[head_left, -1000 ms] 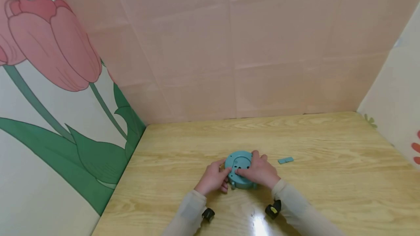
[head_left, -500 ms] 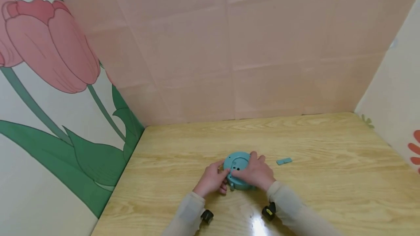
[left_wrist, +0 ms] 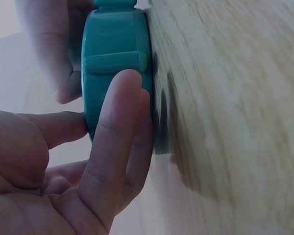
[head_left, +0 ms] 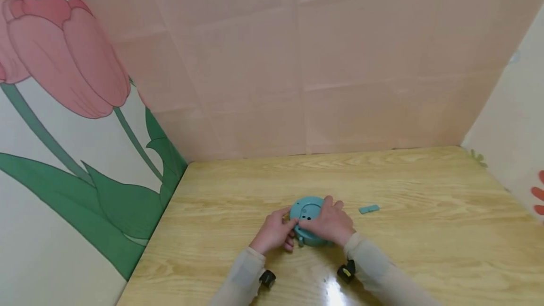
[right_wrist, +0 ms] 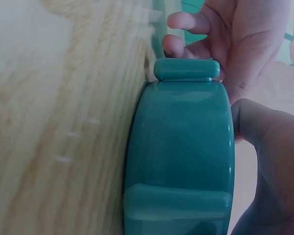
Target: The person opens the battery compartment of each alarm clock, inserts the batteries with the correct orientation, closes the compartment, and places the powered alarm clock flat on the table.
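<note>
Head view: a thick, round, teal plastic disc (head_left: 311,208) rested face upward on a pale, wood-grained tabletop (head_left: 229,192), between the two hands; whether its left edge was slightly raised could not be told. The left hand (head_left: 273,233) gripped the near-left rim, thumb at the upper edge and fingers along the side. The right hand (head_left: 333,223) held the opposite side, its thumb laid across the face and its fingers reaching to the far rim; the contact beneath that thumb was hidden.

The step in hand appeared to be close thumb work on the upper face. By judgement, the next move called for the left hand to brace the rim while the right thumb pressed or shifted with care, since so smooth a shell might turn or slide.

The face bore a shallow circular recess and small dark holes. In the wrist views the side wall was glossy and curved, crossed by a rounded teal rib (left_wrist: 115,62). Apart, to the right, lay a small, flat, rectangular teal piece (head_left: 369,209), seemingly of similar plastic. Beige fabric sleeves (head_left: 240,273) covered the forearms. Behind hung a creased, pink wall covering (head_left: 255,60); at left, a painted pink tulip (head_left: 76,60).
</note>
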`<state>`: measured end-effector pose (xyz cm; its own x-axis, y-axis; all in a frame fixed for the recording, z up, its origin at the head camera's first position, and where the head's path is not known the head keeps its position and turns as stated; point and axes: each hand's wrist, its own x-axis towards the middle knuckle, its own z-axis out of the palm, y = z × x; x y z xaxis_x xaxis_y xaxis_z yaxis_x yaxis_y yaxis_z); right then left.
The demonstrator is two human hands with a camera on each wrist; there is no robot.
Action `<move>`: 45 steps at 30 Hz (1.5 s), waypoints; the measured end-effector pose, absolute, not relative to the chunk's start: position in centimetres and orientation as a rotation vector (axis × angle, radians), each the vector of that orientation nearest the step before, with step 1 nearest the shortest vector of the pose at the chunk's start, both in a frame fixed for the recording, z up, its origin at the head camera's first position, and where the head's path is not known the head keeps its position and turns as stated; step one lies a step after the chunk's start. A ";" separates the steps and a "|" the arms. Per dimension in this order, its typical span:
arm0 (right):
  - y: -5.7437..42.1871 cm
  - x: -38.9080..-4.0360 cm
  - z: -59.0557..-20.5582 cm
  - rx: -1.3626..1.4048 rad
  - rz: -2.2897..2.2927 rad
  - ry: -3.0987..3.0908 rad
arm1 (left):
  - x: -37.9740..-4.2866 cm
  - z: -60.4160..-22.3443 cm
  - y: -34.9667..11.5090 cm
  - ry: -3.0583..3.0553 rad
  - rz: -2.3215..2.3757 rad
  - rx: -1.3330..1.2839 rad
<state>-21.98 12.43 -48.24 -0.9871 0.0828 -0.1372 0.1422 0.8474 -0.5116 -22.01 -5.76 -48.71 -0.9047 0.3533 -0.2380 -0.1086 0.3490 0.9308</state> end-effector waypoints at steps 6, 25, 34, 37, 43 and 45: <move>12.0 -22.1 -47.6 0.149 -0.815 2.902 | -22.1 -48.5 -6.2 2.219 1.582 0.225; 12.4 -21.9 -46.9 0.144 -0.792 2.855 | -22.1 -48.2 -5.6 2.243 1.528 0.224; 13.6 -21.8 -47.6 0.097 -0.862 2.807 | -21.9 -48.7 -5.8 2.213 1.537 0.217; 14.1 -21.9 -47.9 0.063 -0.922 2.773 | -21.9 -48.7 -5.9 2.210 1.531 0.201; 14.7 -22.1 -47.7 0.053 -0.969 2.748 | -22.2 -48.5 -5.9 2.204 1.530 0.206; 14.8 -22.1 -47.6 0.049 -0.978 2.745 | -22.3 -48.4 -5.9 2.200 1.533 0.205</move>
<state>-22.09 14.77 -47.55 -0.9737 -0.0444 -0.2234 0.1068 0.7772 -0.6202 -22.28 -5.91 -48.42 -0.8886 0.3673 -0.2749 -0.1308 0.3715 0.9192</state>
